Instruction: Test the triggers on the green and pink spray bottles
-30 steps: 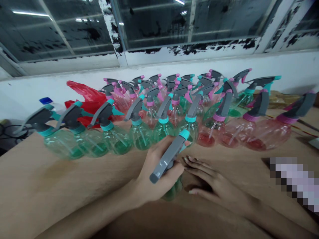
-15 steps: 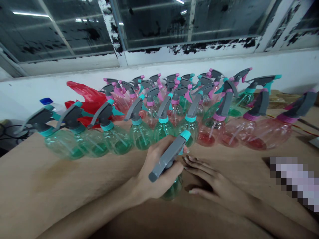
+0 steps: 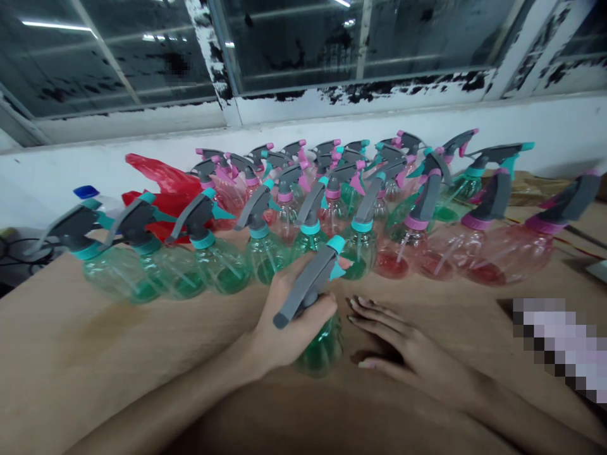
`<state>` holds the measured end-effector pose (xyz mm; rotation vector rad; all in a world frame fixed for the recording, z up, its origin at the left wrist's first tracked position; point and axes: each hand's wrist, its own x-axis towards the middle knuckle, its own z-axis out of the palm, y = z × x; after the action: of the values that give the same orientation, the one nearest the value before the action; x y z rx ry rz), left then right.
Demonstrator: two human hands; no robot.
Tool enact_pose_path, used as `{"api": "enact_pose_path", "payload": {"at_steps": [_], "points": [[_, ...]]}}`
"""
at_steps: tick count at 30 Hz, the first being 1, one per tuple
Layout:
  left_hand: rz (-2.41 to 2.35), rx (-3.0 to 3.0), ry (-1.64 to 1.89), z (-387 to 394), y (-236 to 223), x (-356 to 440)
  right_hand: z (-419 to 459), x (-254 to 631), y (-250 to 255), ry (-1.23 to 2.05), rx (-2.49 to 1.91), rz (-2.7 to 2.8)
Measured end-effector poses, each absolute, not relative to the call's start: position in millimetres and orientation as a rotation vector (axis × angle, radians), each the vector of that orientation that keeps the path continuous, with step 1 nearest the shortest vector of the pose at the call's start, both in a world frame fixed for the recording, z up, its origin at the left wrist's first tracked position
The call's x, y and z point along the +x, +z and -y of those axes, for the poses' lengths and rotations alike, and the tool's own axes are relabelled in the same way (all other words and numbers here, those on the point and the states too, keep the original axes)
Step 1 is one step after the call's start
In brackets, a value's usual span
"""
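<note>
My left hand [image 3: 289,316] is wrapped round the neck of a green spray bottle [image 3: 320,351] with a grey sprayer head and turquoise nozzle. Its nozzle points away from me, slightly right. The bottle's collar is hidden by my fingers. To its right, my right hand [image 3: 393,338] rests on the wooden table [image 3: 156,379] with fingers stretched out, apart from the bottle. Just beyond stands a front row of spray bottles: green ones [image 3: 227,268] with turquoise collars on the left and middle, pink ones [image 3: 398,256] with pink collars on the right.
More spray bottles [image 3: 332,196] crowd behind the front row, near the white wall [image 3: 71,167]. A red plastic bag [image 3: 164,180] and a blue-capped bottle [image 3: 86,191] lie at the back left. On the right edge is a pixelated patch. Dark cables [image 3: 19,246] hang at the far left.
My left hand has shifted a little left with the spray bottle, which stands more upright and shows more of its green body. My right hand has stayed in place.
</note>
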<state>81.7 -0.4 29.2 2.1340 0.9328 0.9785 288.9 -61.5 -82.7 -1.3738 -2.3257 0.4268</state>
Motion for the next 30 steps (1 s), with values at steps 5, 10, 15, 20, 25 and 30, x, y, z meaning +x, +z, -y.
{"api": "enact_pose_path", "payload": {"at_steps": [5,10,15,20,25,30], "points": [[-0.851,2.145,0.97,3.0,21.8,84.9,60.7,290.0,-84.8,0.449,-1.353,2.327],[-0.813,2.174,0.981,4.6,20.3,85.7,60.7,290.1,-84.8,0.455,-1.365,2.334],[-0.824,2.17,0.967,4.7,21.8,85.6,60.8,290.0,-83.5,0.454,-1.361,2.336],[-0.823,2.171,0.964,4.4,21.7,85.0,60.0,291.0,-84.6,0.471,-1.366,2.346],[-0.809,2.164,0.962,4.3,19.3,84.3,60.3,289.6,-83.2,0.459,-1.353,2.336],[-0.801,2.146,0.933,4.6,22.8,83.4,61.1,290.0,-83.8,0.453,-1.355,2.334]]}}
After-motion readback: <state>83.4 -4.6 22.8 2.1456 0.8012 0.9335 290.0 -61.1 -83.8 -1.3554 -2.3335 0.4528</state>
